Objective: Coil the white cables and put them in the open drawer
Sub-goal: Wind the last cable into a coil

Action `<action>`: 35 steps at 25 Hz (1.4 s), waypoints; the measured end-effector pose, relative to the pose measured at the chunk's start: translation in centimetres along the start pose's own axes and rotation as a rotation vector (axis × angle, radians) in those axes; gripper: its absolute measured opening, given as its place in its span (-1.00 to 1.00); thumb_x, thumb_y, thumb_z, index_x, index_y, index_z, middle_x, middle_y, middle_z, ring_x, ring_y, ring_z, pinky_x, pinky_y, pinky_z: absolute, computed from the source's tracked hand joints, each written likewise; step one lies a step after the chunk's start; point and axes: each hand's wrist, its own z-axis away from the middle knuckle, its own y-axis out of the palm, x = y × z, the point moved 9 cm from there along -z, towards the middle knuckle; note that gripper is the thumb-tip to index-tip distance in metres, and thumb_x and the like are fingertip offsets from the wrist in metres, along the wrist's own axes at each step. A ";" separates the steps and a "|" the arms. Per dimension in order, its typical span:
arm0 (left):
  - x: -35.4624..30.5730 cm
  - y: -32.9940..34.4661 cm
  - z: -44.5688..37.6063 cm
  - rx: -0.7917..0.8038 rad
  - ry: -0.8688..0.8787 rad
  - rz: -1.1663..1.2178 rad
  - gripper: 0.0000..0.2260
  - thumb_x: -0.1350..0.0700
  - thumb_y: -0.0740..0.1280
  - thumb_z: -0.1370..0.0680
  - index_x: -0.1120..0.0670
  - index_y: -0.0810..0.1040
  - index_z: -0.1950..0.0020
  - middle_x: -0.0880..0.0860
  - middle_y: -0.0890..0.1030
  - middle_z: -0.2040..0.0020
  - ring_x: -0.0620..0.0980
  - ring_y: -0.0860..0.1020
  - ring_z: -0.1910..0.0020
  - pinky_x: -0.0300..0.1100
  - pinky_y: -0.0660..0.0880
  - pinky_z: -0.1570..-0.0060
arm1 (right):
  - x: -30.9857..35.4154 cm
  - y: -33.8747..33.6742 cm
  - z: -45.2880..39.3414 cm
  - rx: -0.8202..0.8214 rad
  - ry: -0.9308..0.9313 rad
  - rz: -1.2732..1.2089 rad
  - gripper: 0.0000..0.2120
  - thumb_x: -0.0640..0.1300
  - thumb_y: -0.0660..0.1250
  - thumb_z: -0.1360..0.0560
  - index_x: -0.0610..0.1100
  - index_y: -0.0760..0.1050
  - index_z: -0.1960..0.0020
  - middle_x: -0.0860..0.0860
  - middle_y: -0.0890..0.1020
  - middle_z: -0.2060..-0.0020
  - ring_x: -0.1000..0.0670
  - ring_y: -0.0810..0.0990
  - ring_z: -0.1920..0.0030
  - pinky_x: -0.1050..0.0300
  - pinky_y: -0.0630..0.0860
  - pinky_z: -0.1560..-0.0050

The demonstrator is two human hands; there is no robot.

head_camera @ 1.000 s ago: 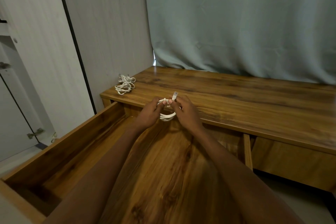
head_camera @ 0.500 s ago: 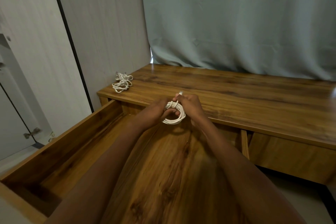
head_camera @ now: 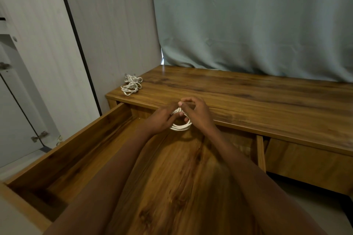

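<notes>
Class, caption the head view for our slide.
Both hands hold a coiled white cable over the open drawer; more cables wait on top.

open drawer (head_camera: 80,150) floor bare on the left and near side below both forearms, its left wall rising along that edge, table (head_camera: 248,97) top bare from centre to right edge, loose cable pile (head_camera: 131,84) blocking the back-left corner, curtain (head_camera: 248,21) closing off the far edge

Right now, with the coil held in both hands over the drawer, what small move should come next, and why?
Probably finish tucking the loose end, then lower the coiled cable into the open drawer. Both the left hand and right hand pinch its top, the loops look gathered, and the drawer lies directly beneath. A second cable bundle waits on the desk top.
</notes>
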 end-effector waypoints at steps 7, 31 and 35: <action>2.0 -1.4 0.4 0.004 -0.165 0.049 -0.89 0.00 0.22 -0.67 -0.07 0.47 0.04 -0.20 0.52 0.25 -0.32 0.49 0.28 -0.40 0.29 0.26 | 0.1 3.3 0.4 0.313 -0.014 0.236 -0.71 -0.20 0.39 -0.46 0.07 0.65 -0.11 0.02 0.73 0.03 -0.04 0.68 0.02 -0.08 0.58 -0.04; 3.3 -1.7 0.3 -0.156 -0.414 0.311 -0.47 -0.14 0.06 -0.69 0.13 0.60 0.26 -0.03 0.60 0.37 -0.17 0.52 0.40 -0.20 0.38 0.29 | 1.3 2.7 0.9 0.030 -0.309 0.441 -0.65 0.16 0.10 -0.68 -0.03 0.55 -0.14 0.03 0.65 -0.02 -0.03 0.62 0.00 0.00 0.51 0.04; 2.8 -1.1 0.7 -0.252 -0.378 0.032 -0.59 -0.18 -0.01 -0.69 0.01 0.52 0.06 -0.05 0.57 0.29 -0.05 0.58 0.25 -0.13 0.41 0.29 | 0.4 2.7 0.3 0.035 -0.130 0.298 -0.70 0.16 0.13 -0.69 0.01 0.48 0.07 0.09 0.58 0.24 0.05 0.56 0.22 0.02 0.44 0.17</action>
